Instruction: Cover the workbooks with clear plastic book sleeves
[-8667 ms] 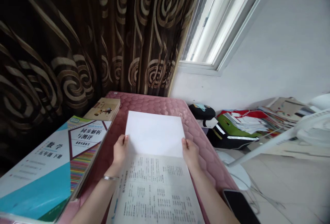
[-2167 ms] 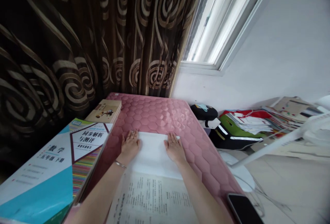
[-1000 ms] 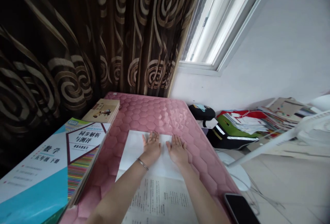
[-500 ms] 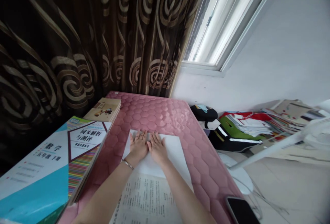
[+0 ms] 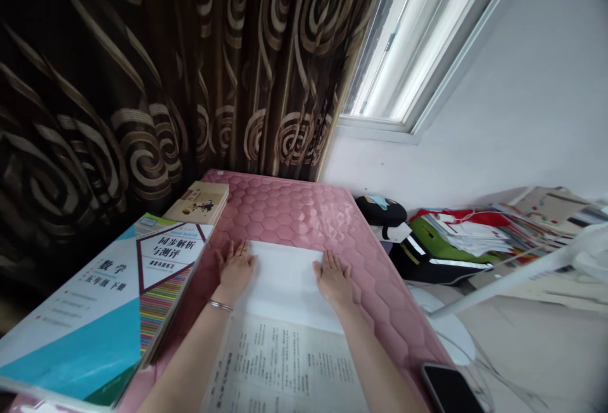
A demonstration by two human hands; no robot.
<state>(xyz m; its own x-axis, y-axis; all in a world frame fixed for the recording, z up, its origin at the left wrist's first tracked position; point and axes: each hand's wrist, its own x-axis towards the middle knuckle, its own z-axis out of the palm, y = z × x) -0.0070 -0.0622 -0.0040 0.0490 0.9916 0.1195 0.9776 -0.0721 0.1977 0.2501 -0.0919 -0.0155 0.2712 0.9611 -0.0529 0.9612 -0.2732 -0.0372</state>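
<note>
A large printed paper sheet (image 5: 289,362) lies on the pink quilted table (image 5: 294,210), its far part folded over so a blank white flap (image 5: 287,280) faces up. My left hand (image 5: 235,267) lies flat and open on the flap's left edge, a thin bracelet on the wrist. Over on the flap's right edge rests my right hand (image 5: 332,277), also flat with fingers stretched out. Both palms press down on the fold. Neither hand holds anything.
A stack of workbooks (image 5: 109,305) sits at the table's left, a smaller book (image 5: 202,201) behind it by the dark swirl curtain. A black phone (image 5: 449,387) lies at the near right edge. Bags and papers (image 5: 456,229) crowd the floor to the right.
The far part of the sheet was folded toward me. My hands, side by side at the flap's middle half a second ago, have slid apart to its left and right edges.
</note>
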